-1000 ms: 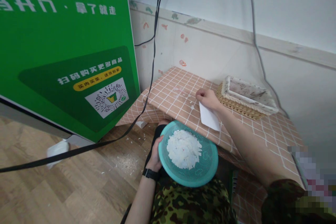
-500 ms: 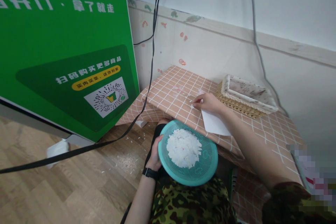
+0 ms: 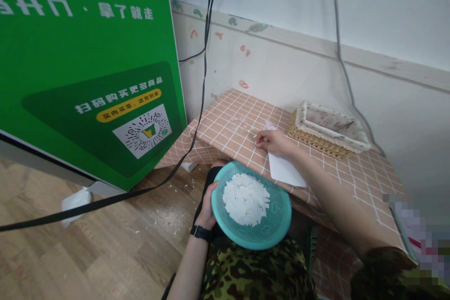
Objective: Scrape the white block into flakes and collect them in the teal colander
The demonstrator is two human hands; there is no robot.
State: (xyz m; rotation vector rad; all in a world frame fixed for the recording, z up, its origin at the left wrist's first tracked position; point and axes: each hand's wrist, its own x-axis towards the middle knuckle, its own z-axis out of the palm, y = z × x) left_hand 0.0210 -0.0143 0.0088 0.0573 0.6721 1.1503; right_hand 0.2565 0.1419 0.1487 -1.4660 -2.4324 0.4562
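Observation:
My left hand (image 3: 207,208) grips the left rim of a turquoise plastic colander (image 3: 277,225) and holds it over my lap, tilted a little. A heap of white paper scraps (image 3: 246,199) lies inside it. My right hand (image 3: 272,141) rests low over the checked tablecloth, thumb and fingers pinched together; what they hold, if anything, is too small to make out. Under and beside that hand lies a white sheet of paper (image 3: 286,171). A few small pale scraps (image 3: 241,120) lie on the cloth beyond the fingers.
A lined wicker basket (image 3: 323,143) stands on the table (image 3: 221,117) against the wall. A black strap (image 3: 161,183) hangs across the view, before a green cabinet (image 3: 87,56) at left. White bits (image 3: 168,215) litter the wooden floor. A grey cable (image 3: 339,51) runs down the wall.
My right hand has shifted slightly left and down, its fingers now over the spot where white scraps showed at the fingertips. My left hand and the colander stay put.

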